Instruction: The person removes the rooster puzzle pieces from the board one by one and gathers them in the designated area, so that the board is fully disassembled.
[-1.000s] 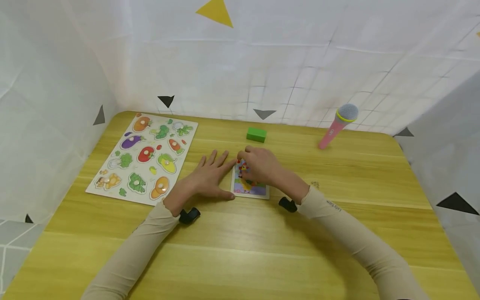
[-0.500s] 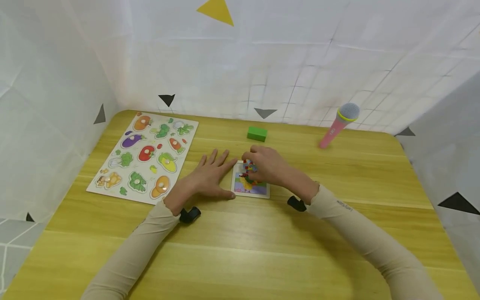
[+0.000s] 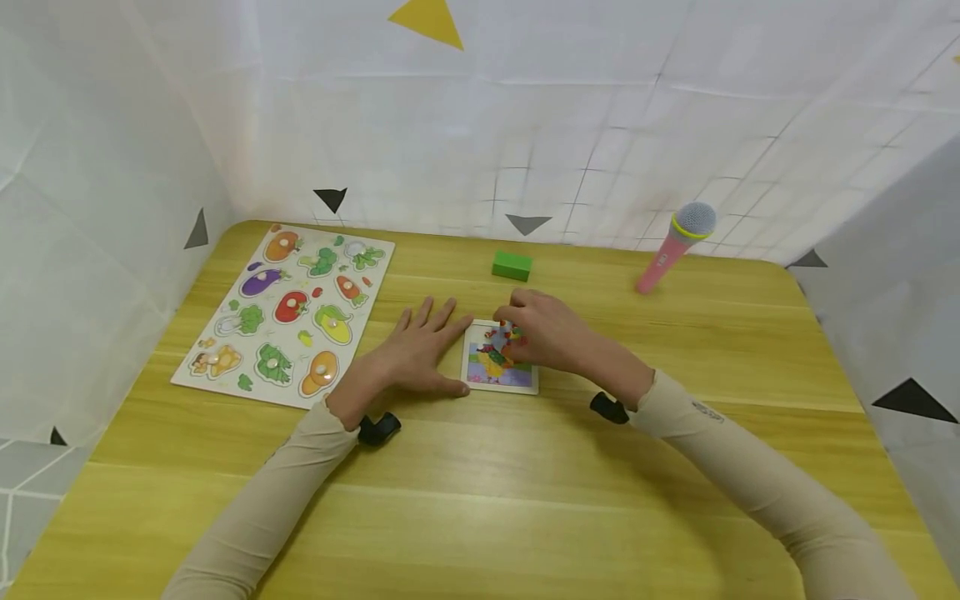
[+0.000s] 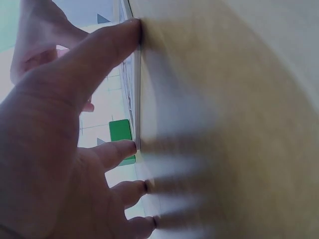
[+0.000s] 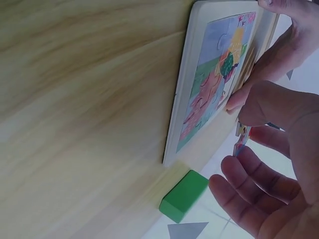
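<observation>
A small framed jigsaw puzzle (image 3: 495, 387) with a colourful cartoon picture lies on the table between the two hands. My left hand (image 3: 412, 358) is spread on the tabletop, its thumb and index fingertips against the puzzle frame's left edge. Above the frame's upper right part, my right hand (image 3: 551, 333) pinches a small puzzle piece (image 5: 241, 137) between thumb and fingers. In the right wrist view the piece is off the board, and my other right fingers curve loosely beside it. The right hand hides the frame's upper right corner in the head view.
A white vegetable peg puzzle (image 3: 281, 398) lies at the left, close to the left wrist. Behind the framed puzzle sits a green block (image 3: 512, 266). A pink toy microphone (image 3: 660, 265) stands at the back right near the white cloth wall.
My right hand has shifted rightward across the framed puzzle with the piece, showing more of the picture and a pale patch at its upper left. My left hand stays in place.
</observation>
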A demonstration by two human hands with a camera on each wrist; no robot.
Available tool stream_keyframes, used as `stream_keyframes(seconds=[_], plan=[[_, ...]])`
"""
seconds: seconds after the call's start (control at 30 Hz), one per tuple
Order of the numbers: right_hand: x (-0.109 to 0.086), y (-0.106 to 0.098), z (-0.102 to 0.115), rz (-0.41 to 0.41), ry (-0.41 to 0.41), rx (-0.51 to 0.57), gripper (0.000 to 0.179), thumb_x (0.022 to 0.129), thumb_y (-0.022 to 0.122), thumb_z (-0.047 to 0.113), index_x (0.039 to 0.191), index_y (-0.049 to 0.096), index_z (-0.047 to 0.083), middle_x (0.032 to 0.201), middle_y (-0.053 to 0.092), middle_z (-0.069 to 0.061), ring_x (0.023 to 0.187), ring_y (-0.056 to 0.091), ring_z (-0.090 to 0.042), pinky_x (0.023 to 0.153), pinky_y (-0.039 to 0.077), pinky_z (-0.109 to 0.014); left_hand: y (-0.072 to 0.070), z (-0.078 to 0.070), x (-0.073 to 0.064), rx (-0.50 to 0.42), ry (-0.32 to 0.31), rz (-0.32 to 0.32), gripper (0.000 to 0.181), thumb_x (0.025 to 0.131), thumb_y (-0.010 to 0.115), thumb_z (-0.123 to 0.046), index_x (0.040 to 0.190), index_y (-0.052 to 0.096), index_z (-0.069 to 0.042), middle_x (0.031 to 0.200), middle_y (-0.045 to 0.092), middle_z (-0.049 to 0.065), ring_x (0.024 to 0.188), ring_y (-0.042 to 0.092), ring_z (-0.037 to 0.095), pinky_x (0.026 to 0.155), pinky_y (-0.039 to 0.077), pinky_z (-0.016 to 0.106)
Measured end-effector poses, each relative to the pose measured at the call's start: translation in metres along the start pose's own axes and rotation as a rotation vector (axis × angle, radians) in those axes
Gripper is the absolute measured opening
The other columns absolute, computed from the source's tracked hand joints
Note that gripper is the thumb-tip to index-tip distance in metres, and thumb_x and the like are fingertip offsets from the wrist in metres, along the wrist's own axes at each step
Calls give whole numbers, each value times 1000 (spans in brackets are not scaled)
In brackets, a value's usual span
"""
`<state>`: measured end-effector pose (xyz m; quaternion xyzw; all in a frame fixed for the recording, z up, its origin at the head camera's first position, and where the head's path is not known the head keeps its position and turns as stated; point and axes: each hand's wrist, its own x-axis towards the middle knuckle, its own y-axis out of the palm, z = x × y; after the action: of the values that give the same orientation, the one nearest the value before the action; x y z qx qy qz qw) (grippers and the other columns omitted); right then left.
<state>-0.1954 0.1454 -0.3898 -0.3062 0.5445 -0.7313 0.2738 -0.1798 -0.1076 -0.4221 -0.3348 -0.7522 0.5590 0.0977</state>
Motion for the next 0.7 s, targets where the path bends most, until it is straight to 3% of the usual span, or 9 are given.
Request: stream_keyframes(seconds=[0.23, 0.7], plan=[[-8, -2, -2, 8, 6, 0, 30, 79, 81, 11, 108, 73, 4, 87, 56, -5, 73, 50, -19, 64, 45, -31, 0, 0, 0, -5, -5, 6, 106, 82, 68, -68, 162, 16, -23, 167, 0, 12, 150, -8, 41, 117, 0, 61], [-27, -6, -9, 42, 66, -54, 32, 78, 78, 6, 108, 71, 2, 89, 54, -5, 75, 50, -19, 63, 46, -31, -1, -1, 0, -12, 0, 5, 106, 82, 69, -66, 162, 17, -21, 167, 0, 13, 150, -8, 41, 117, -1, 61]])
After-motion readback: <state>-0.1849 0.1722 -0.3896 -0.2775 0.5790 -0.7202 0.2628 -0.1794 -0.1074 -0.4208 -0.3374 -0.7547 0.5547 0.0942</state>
